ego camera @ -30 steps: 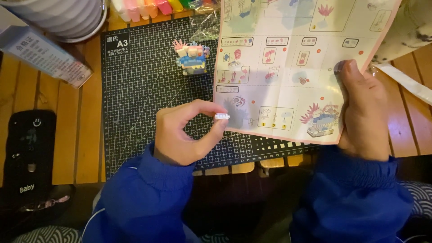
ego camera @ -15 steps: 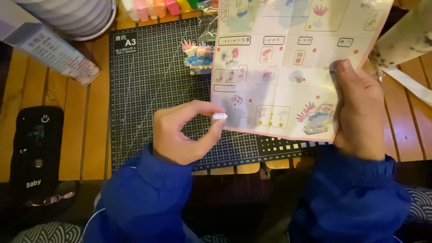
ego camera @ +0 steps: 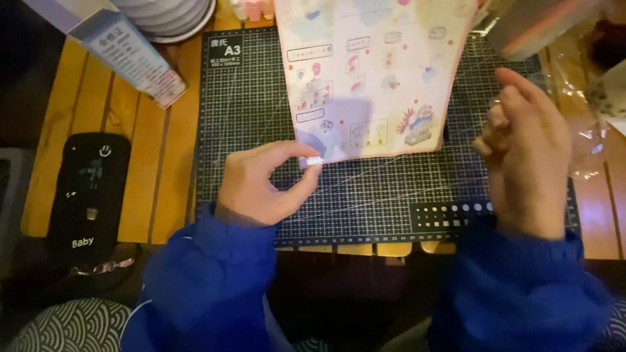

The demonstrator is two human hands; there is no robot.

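My left hand pinches a tiny white brick between thumb and forefinger, just above the dark cutting mat. The brick sits at the lower left corner of a printed instruction sheet that lies over the mat's upper middle. My right hand hovers over the mat's right side, a little right of the sheet and not touching it. Its fingers are loosely curled with nothing seen in them. Both arms wear blue sleeves.
The mat lies on a wooden slatted table. A black handheld device rests at the left, a pale box at the top left beside a white ribbed dish. Clear plastic wrapping lies at the right.
My right hand has let go of the instruction sheet and drawn away to the right. The sheet now lies over the small toy model. My left hand keeps its pinch on the white brick.
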